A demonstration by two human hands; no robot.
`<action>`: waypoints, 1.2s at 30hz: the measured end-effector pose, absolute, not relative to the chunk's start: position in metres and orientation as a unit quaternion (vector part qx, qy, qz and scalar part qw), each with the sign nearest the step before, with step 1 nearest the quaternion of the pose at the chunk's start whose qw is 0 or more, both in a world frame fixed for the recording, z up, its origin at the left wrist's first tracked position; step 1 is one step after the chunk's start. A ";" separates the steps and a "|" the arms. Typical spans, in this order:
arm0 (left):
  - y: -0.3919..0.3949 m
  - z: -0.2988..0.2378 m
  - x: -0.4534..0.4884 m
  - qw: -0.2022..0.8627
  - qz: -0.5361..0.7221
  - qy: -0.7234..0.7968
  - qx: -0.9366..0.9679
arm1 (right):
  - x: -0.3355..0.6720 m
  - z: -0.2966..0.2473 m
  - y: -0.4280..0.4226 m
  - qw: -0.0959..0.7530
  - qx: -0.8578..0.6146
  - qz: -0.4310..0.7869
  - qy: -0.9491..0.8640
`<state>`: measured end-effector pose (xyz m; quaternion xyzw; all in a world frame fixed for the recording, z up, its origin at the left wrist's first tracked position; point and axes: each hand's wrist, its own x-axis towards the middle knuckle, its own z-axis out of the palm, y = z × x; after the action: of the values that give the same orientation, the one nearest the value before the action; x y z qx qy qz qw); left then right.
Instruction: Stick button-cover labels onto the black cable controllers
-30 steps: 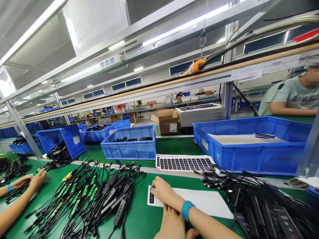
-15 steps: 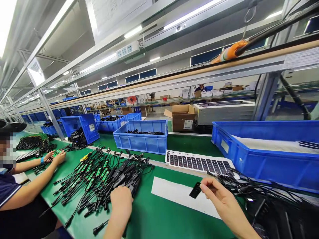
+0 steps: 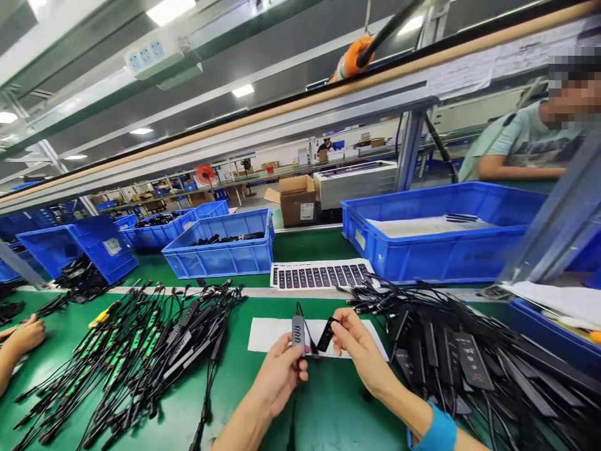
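In my left hand (image 3: 279,376) is a slim black controller box (image 3: 298,331) with a row of slots in its face and cables at its ends. My right hand (image 3: 359,344) pinches a black label (image 3: 325,335) by its right edge, tilted just beside the box and apart from it. Under both lies a white strip of paper (image 3: 265,332) on the green bench. A sheet of black labels (image 3: 322,275) lies behind the hands. Left of my left hand spreads a pile of cabled controllers (image 3: 188,332), some with green circuit boards showing.
More black cabled boxes (image 3: 469,360) are heaped on the right. A large blue bin (image 3: 436,260) and a smaller blue bin (image 3: 225,257) stand along the back, with a cardboard box (image 3: 297,200) beyond. A co-worker's hand (image 3: 28,335) shows at far left; another person (image 3: 521,147) is behind the frame.
My left hand has come from the left pile to the middle with a controller box in it. The label in my right hand is now beside that box. The view has swung right.
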<state>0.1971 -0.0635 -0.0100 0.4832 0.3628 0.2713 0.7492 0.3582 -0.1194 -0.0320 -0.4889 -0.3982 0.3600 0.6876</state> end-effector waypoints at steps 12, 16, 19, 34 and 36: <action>-0.091 -0.033 0.194 0.836 0.201 0.291 0.420 | 0.347 -0.034 -0.127 0.615 -0.500 0.445 -0.418; -0.091 -0.030 0.194 0.834 0.192 0.295 0.426 | 0.346 -0.034 -0.130 0.601 -0.506 0.454 -0.421; -0.091 -0.029 0.193 0.833 0.191 0.294 0.428 | 0.345 -0.033 -0.130 0.600 -0.513 0.444 -0.423; -0.091 -0.028 0.193 0.837 0.185 0.293 0.424 | 0.345 -0.033 -0.131 0.596 -0.538 0.415 -0.428; -0.091 -0.027 0.193 0.836 0.185 0.298 0.422 | 0.345 -0.033 -0.131 0.598 -0.535 0.415 -0.429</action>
<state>0.1933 -0.0913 -0.0274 0.4221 0.2982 0.1846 0.8360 0.3447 -0.1308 -0.0329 -0.5352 -0.4288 0.4154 0.5976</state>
